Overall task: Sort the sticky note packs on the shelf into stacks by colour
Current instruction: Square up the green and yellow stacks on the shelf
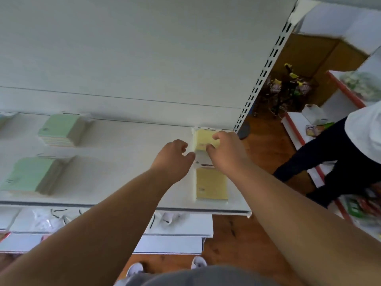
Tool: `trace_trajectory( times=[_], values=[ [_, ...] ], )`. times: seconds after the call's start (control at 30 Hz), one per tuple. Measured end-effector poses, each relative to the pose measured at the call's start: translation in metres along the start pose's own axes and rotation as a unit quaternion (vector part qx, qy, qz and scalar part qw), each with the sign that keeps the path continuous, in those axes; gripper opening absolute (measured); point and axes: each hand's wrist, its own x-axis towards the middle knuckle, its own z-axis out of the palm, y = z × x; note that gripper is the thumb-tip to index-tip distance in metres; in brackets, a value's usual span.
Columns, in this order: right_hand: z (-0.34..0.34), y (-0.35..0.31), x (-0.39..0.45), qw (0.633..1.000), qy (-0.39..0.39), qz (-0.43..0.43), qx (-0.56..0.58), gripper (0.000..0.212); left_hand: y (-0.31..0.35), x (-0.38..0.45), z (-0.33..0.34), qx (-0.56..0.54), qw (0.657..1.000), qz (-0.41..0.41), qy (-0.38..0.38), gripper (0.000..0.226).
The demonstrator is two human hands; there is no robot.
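Observation:
On the white shelf (127, 174) two yellow sticky note stacks stand at the right end: a far one (203, 140) and a near one (211, 183). My right hand (227, 150) pinches the top yellow pack of the far stack, thumb on its near edge and fingers over its right side. My left hand (174, 155) is at that stack's left side, fingers curled, thumb touching its near left corner. Two green stacks stand at the left: a far one (61, 129) and a near one (31, 174).
The shelf's slotted upright (259, 79) rises right of the yellow stacks. A person in dark trousers and a white top (340, 153) stands on the wooden floor at right, beside red-edged shelves (299, 137). Lower shelves with goods lie below.

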Motion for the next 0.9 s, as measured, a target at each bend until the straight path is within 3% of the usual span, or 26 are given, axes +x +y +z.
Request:
trace_trajectory(
  times=[0.07, 0.13, 0.27, 0.37, 0.47, 0.57, 0.73, 0.9],
  values=[
    [0.002, 0.005, 0.012, 0.997, -0.04, 0.059, 0.016, 0.039, 0.007, 0.011, 0.007, -0.06, 0.995, -0.059, -0.046, 0.056],
    [0.004, 0.007, 0.022, 0.984, -0.067, 0.135, 0.097, 0.018, 0.016, 0.021, 0.012, -0.08, 0.988, -0.1, -0.087, 0.053],
    [0.007, 0.007, 0.035, 0.958, -0.085, 0.199, 0.189, 0.021, 0.021, 0.042, 0.016, -0.189, 0.969, -0.149, -0.052, 0.046],
    [0.007, -0.002, 0.037, 0.954, -0.104, 0.197, 0.201, 0.016, 0.019, 0.046, 0.011, -0.179, 0.966, -0.176, -0.059, 0.043],
    [0.013, -0.013, 0.035, 0.952, -0.106, 0.157, 0.242, 0.01, 0.005, 0.041, -0.002, -0.149, 0.977, -0.143, -0.048, 0.032],
    [0.029, -0.037, 0.023, 0.956, -0.099, 0.114, 0.25, 0.011, -0.024, 0.033, -0.023, -0.154, 0.984, -0.09, 0.018, 0.028],
    [0.06, -0.081, 0.004, 0.969, -0.012, 0.033, 0.244, 0.047, -0.061, 0.025, -0.047, -0.079, 0.993, 0.022, 0.086, 0.03],
    [0.088, -0.095, -0.013, 0.965, -0.031, 0.028, 0.259, 0.061, -0.091, 0.019, -0.05, -0.044, 0.996, 0.062, 0.045, 0.051]
  ],
)
